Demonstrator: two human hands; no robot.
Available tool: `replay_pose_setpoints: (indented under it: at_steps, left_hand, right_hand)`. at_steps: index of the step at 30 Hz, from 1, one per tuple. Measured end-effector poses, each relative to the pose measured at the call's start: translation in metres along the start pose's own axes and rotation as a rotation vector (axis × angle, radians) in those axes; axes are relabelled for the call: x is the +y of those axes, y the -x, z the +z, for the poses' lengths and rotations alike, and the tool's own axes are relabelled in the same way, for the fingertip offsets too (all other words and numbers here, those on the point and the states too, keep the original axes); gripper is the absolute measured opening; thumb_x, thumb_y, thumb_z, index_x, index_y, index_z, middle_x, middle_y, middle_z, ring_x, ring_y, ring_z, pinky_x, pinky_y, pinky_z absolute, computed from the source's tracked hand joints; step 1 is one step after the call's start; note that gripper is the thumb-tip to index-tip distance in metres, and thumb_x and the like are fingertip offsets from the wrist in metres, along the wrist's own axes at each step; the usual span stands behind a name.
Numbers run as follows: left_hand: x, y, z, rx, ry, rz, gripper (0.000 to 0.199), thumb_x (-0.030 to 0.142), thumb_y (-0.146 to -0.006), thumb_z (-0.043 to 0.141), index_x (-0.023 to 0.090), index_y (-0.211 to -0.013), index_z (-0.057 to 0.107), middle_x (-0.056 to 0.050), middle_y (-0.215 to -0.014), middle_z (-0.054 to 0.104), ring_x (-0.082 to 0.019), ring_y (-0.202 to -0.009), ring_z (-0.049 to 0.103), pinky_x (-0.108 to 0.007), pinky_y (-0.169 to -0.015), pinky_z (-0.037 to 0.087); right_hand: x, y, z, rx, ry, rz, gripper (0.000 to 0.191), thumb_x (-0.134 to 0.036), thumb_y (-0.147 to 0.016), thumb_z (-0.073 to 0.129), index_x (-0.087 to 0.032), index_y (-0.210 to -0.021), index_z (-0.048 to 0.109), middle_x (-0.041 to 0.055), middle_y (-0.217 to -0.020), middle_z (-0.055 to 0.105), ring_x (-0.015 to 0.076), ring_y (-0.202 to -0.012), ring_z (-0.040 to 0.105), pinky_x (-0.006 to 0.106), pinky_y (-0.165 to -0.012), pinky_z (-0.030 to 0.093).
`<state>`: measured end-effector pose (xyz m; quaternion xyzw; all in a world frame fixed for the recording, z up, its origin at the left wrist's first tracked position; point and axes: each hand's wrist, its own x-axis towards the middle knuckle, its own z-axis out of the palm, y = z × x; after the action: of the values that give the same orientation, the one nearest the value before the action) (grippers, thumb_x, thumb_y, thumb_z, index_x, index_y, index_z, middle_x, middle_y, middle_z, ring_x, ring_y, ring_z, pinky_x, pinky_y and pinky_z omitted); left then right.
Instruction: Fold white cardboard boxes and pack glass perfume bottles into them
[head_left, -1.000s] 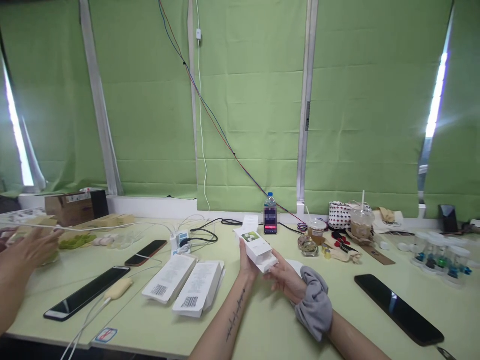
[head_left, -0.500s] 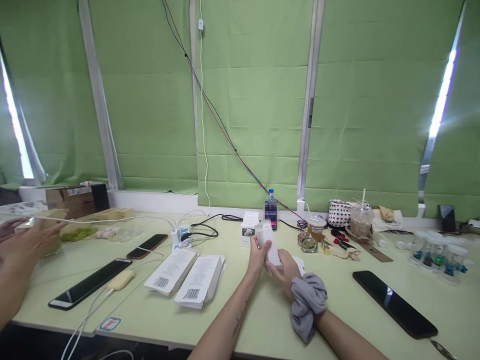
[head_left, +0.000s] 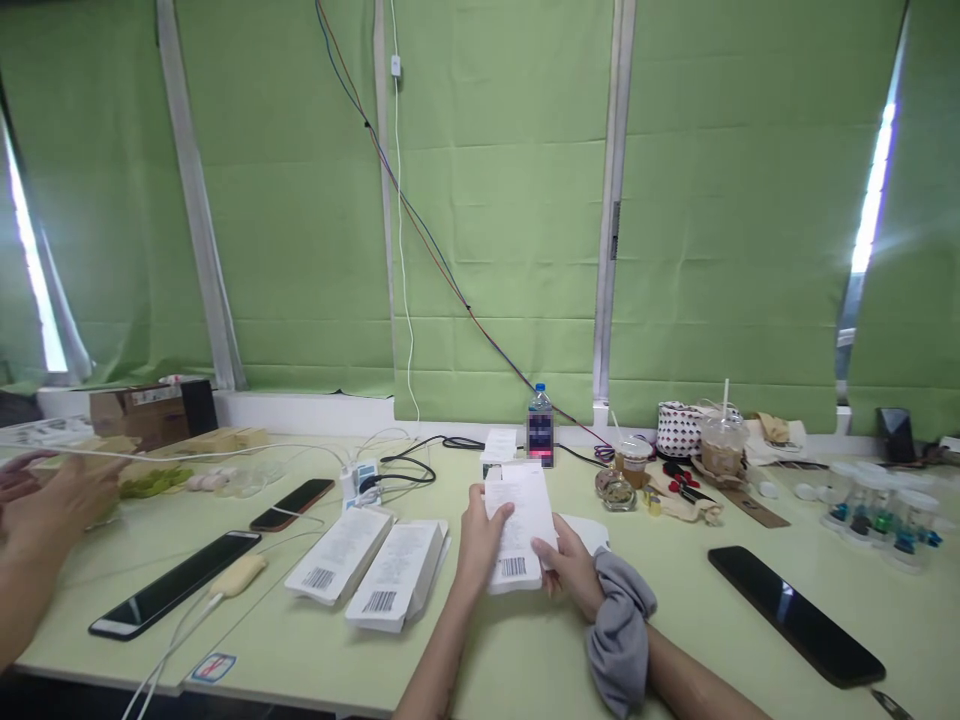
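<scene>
A white printed box (head_left: 517,520) with a barcode at its near end is held over the table between both hands. My left hand (head_left: 480,535) grips its left edge, thumb on the upper face. At the lower right edge, my right hand (head_left: 570,562) pinches the same box, with a grey scrunchie (head_left: 621,630) round the wrist. Two similar white boxes, a left one (head_left: 341,553) and a right one (head_left: 397,572), lie side by side to the left. Behind the held box stands another white box (head_left: 500,442), partly hidden. A white flat piece (head_left: 589,530) lies behind my right hand.
Another person's hands (head_left: 64,500) work at the far left. A tablet (head_left: 180,582), a phone (head_left: 292,503) and a power strip (head_left: 360,482) with cables lie left. A bottle (head_left: 540,430) stands behind; drink cups (head_left: 721,445), clear jars (head_left: 881,510) and a black phone (head_left: 795,615) are right.
The held box has turned from a narrow tilted view to show its broad printed face and barcode. Both hands have shifted their grip on it, and the left hand has moved left.
</scene>
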<state>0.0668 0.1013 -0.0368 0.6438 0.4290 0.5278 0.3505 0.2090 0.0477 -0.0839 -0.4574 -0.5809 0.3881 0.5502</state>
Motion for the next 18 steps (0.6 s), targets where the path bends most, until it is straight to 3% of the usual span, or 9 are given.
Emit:
replay_pose_setpoints:
  at_steps: [3, 6, 9, 11, 15, 18]
  left_hand:
    - [0.005, 0.012, -0.017, -0.013, -0.224, -0.018, 0.021, 0.023, -0.078, 0.056, 0.022, -0.097, 0.047, -0.009, -0.089, 0.07, -0.027, -0.082, 0.065, -0.032, -0.067, 0.044]
    - [0.006, 0.021, -0.032, -0.042, -0.456, -0.024, 0.016, 0.018, -0.077, 0.055, 0.02, -0.092, 0.05, -0.011, -0.089, 0.066, -0.029, -0.086, 0.063, -0.033, -0.07, 0.042]
    - [0.001, 0.029, -0.044, -0.106, -0.663, -0.012, 0.008, 0.017, -0.076, 0.057, 0.019, -0.084, 0.053, -0.012, -0.089, 0.064, -0.031, -0.084, 0.063, -0.036, -0.071, 0.043]
    - [-0.002, 0.036, -0.046, -0.145, -0.776, 0.013, 0.007, 0.014, -0.075, 0.057, 0.017, -0.081, 0.056, -0.015, -0.094, 0.063, -0.033, -0.086, 0.063, -0.039, -0.073, 0.044]
    - [0.002, 0.047, -0.033, -0.183, -0.909, 0.129, 0.021, 0.006, -0.076, 0.053, 0.014, -0.094, 0.061, -0.018, -0.108, 0.061, -0.035, -0.111, 0.054, -0.047, -0.092, 0.04]
    - [0.007, 0.055, -0.009, -0.284, -0.934, 0.275, 0.031, 0.017, -0.079, 0.059, 0.017, -0.11, 0.06, -0.013, -0.12, 0.059, -0.03, -0.123, 0.047, -0.044, -0.105, 0.033]
  right_hand:
    - [0.001, 0.01, 0.007, -0.155, 0.033, 0.075, 0.072, -0.071, -0.075, 0.048, -0.018, -0.122, 0.039, -0.0007, -0.056, 0.065, 0.0154, -0.036, 0.056, 0.023, -0.033, 0.038]
    - [0.005, 0.017, 0.008, -0.277, 0.144, 0.135, 0.062, -0.072, -0.079, 0.037, -0.016, -0.1, 0.054, 0.0029, -0.048, 0.064, 0.019, -0.034, 0.058, 0.023, -0.031, 0.036]
    - [0.005, 0.015, 0.001, -0.19, 0.316, 0.076, 0.059, -0.068, -0.085, 0.025, -0.021, -0.067, 0.055, 0.002, -0.04, 0.054, 0.0185, -0.035, 0.054, 0.027, -0.037, 0.037]
    - [0.001, 0.01, -0.01, -0.056, 0.438, -0.028, 0.051, -0.062, -0.086, 0.032, -0.023, -0.062, 0.055, 0.0032, -0.047, 0.055, 0.0219, -0.05, 0.058, 0.033, -0.053, 0.045]
    - [-0.011, -0.005, -0.047, 0.111, 0.64, -0.196, 0.028, -0.048, -0.083, 0.046, -0.026, -0.085, 0.064, 0.0112, -0.084, 0.064, 0.0307, -0.086, 0.058, 0.044, -0.084, 0.042]
    - [-0.014, -0.012, -0.076, 0.164, 0.775, -0.23, 0.042, -0.04, -0.075, 0.059, -0.026, -0.114, 0.06, 0.0137, -0.116, 0.059, 0.034, -0.111, 0.049, 0.047, -0.098, 0.035]
